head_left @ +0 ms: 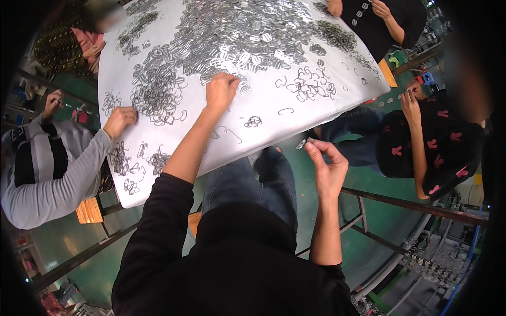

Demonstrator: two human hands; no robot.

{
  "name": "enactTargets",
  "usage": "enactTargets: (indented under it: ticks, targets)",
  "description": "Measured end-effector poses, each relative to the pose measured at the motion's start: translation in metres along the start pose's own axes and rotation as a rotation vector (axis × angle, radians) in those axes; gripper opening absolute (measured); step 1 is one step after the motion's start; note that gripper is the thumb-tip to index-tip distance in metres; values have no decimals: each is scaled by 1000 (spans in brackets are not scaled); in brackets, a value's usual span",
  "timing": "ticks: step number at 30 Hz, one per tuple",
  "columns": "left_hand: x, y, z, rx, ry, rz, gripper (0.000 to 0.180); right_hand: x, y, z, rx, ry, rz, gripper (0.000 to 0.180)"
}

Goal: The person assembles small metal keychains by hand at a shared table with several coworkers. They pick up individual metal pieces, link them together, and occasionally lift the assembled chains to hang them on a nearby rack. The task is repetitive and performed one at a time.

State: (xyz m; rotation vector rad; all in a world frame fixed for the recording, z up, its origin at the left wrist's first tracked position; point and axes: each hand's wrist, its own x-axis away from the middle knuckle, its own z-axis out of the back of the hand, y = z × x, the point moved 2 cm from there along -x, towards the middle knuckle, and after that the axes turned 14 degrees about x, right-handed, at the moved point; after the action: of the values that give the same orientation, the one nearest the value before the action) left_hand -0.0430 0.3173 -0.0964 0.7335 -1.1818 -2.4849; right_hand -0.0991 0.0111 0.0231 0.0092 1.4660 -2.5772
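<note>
My left hand (220, 94) reaches over the white-covered table, thumb and fingers pinched together at the near edge of a heap of flat silver slotted buckles (245, 39). One such buckle (244, 87) lies just by its fingertips; what the pinch holds, if anything, is too small to make out. Off the table's front edge, above my lap, my right hand (328, 164) grips a small shiny metal piece (300, 144) between thumb and forefinger. That piece is seen nearly edge-on, so its exact shape does not show.
Bent wire hooks (311, 84) lie in loose clusters on the white table cover (263, 138), with a denser heap (158, 95) at the left. Co-workers sit around the table; one's hand (120, 122) rests at the left edge. A metal rail (416, 206) runs at right.
</note>
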Motion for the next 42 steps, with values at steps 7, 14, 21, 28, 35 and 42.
enactTargets:
  ticks: [7,14,21,28,35,42]
  targets:
    - [7,10,-34,-130,-98,229,22,-2,12,-3,70,-44,100,7]
    - [21,37,-15,240,-108,317,14,-9,14,-16,71,-132,241,9]
    - [95,121,27,819,-178,439,16,5,16,-35,118,-105,320,8]
    - [126,147,38,845,-158,347,16,23,9,-50,189,24,353,10]
    - [153,150,36,642,-129,59,20,44,8,-55,426,117,463,5]
    - [174,129,31,745,-127,98,12,45,15,-47,411,-187,282,19]
